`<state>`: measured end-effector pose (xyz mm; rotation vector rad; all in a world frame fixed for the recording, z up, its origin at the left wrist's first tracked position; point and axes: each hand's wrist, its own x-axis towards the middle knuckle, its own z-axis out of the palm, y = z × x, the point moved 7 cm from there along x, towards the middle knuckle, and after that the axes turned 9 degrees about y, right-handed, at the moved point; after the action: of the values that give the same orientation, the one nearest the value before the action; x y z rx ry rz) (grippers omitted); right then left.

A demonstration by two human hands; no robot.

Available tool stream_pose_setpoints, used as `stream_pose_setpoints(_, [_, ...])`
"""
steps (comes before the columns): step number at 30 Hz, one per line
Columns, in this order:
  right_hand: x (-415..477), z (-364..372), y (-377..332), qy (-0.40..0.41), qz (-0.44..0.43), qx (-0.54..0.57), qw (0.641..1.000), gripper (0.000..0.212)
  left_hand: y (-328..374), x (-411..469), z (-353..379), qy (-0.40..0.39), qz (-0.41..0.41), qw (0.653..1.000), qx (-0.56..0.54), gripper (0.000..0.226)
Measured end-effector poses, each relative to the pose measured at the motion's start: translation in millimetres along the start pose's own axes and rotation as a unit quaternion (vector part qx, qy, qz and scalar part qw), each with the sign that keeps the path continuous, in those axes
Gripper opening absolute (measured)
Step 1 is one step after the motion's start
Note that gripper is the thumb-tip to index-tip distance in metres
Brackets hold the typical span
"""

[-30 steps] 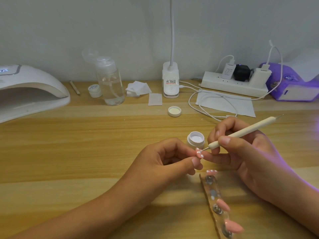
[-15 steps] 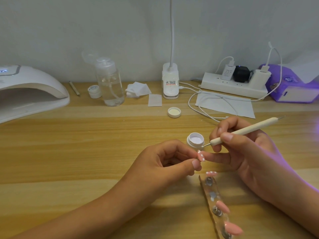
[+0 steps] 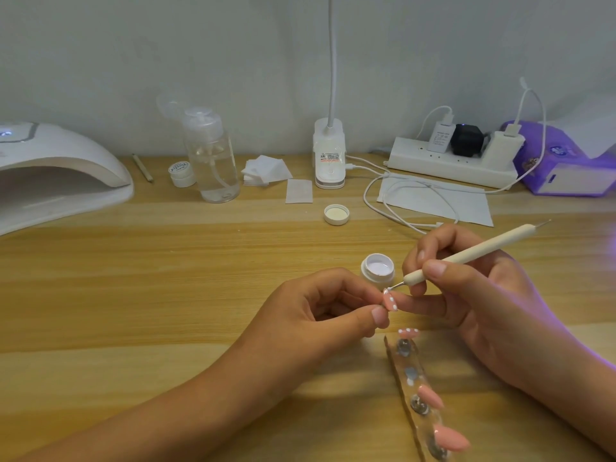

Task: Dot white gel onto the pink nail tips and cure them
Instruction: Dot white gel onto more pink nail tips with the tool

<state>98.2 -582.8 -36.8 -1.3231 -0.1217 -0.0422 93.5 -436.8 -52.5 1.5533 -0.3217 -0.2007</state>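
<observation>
Wood-grain table point(image 3: 166, 278) carries everything. Left hand point(image 3: 310, 318): enters from lower left, fingers curled. Right hand point(image 3: 466, 295): enters from lower right, fingers wrapped pen-style round dotting tool point(image 3: 473, 253), shaft slanting up-right, metal point down-left. Open white gel pot point(image 3: 378, 268) stands just behind the fingertips. Pink nail tip point(image 3: 390, 301), white-dotted, pinched between left thumb and fingers; tool point touches its upper end.
</observation>
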Motion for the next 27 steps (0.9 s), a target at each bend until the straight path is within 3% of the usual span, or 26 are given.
stream_pose_setpoints(27, [0.9,0.1,1.5,0.004,0.005,-0.002,1.0,0.013,-2.4,0.0,-0.6,-0.006,0.004,1.0,0.001,0.009])
